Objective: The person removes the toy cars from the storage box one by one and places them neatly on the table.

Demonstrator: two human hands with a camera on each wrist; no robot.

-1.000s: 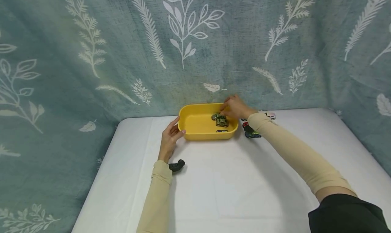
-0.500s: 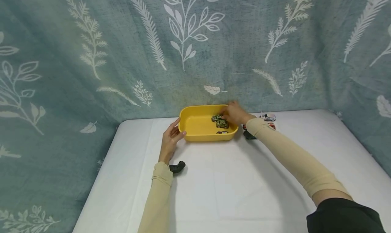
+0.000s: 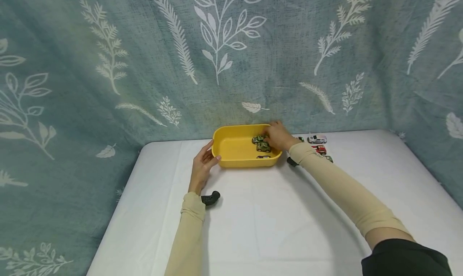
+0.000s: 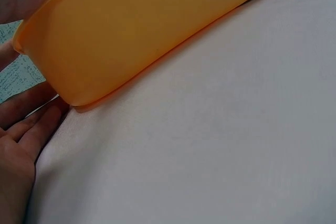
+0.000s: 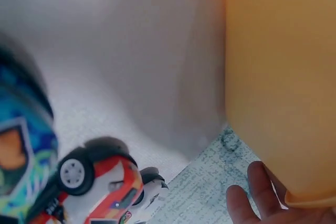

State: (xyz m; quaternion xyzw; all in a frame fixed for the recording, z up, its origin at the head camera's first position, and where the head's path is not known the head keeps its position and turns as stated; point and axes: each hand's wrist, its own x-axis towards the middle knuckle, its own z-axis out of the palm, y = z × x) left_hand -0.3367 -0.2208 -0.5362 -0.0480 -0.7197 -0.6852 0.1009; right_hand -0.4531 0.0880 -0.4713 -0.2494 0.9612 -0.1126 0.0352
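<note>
A yellow plastic tub (image 3: 235,163) stands at the far side of the white table. My left hand (image 3: 202,167) grips its left end, thumb over the rim and fingers along the outer wall, as the left wrist view shows. At the back right corner my right hand (image 3: 279,136) holds the rim. Its fingers (image 5: 260,190) lie outside the wall in the right wrist view; the thumb is hidden there. Inside the tub sit a green camouflage toy car (image 3: 263,147), another green toy car (image 3: 258,139) and a third one (image 3: 263,157) mostly hidden by the front wall.
Right of the tub, partly behind my right forearm, are a white toy car (image 3: 317,139), a red toy vehicle (image 3: 320,149), a green one (image 3: 328,159) and a dark one (image 3: 292,161). A black curved object (image 3: 211,198) lies by my left wrist. A leaf-patterned curtain (image 3: 231,99) hangs behind.
My right hand has moved from over the toy cars in the tub to its back right rim. The left hand keeps its grip, and the tub has barely moved.
</note>
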